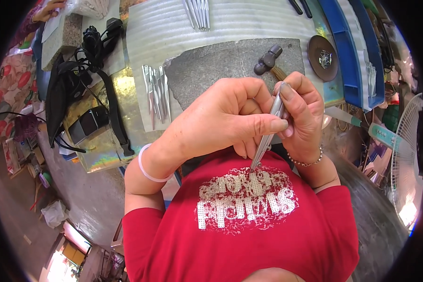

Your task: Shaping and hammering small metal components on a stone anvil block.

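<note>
Both of my hands are raised in front of my red shirt, closed on one slim, silver metal tool (264, 144) with what looks like a small rivet near its lower end. My left hand (221, 113) pinches its middle between thumb and fingers. Higher up, my right hand (301, 110) grips the upper end with thumb and fingertips. The tool slants, its lower tip toward my shirt; its exact kind is unclear. Beyond my hands, a ball-peen hammer (269, 59) lies on a grey stone slab (202, 66), its handle partly hidden by my right hand.
Slim metal pieces (156, 94) lie left of the slab, with more (198, 13) at the far edge. A brown dish (317, 66) holds small metal bits beside a blue tray (350, 84). Black straps (110, 94) lie left; a fan (406, 155) stands right. Another person's hand (49, 9) shows far left.
</note>
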A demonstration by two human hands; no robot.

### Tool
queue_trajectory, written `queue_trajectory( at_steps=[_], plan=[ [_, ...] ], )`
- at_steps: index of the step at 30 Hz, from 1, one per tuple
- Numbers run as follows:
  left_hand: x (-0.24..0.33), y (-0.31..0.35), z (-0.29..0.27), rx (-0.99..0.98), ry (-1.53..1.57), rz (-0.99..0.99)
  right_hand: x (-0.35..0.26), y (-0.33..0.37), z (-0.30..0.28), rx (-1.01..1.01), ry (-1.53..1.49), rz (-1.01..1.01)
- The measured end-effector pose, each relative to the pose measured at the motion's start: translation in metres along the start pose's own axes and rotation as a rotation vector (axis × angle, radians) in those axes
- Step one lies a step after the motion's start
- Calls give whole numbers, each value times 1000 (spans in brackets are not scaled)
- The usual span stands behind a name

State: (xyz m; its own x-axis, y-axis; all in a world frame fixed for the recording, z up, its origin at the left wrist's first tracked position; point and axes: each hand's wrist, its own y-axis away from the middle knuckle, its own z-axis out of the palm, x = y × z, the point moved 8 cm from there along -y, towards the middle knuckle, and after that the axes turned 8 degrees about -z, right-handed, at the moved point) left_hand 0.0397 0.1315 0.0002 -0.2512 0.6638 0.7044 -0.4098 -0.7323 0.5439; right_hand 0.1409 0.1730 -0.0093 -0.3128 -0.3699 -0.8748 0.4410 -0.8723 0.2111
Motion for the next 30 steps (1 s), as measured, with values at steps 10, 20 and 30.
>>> queue_trajectory(
  at_steps=[10,20,30],
  plan=[
    [0,-8,-1,-57,-40,-26,2,-2,-4,5,0,-43],
    [6,-14,-7,-137,-50,-50,3,-9,1,23,-29,-44],
    [19,-11,4,-250,-192,-79,-14,4,-2,6,59,-270]
  ],
)
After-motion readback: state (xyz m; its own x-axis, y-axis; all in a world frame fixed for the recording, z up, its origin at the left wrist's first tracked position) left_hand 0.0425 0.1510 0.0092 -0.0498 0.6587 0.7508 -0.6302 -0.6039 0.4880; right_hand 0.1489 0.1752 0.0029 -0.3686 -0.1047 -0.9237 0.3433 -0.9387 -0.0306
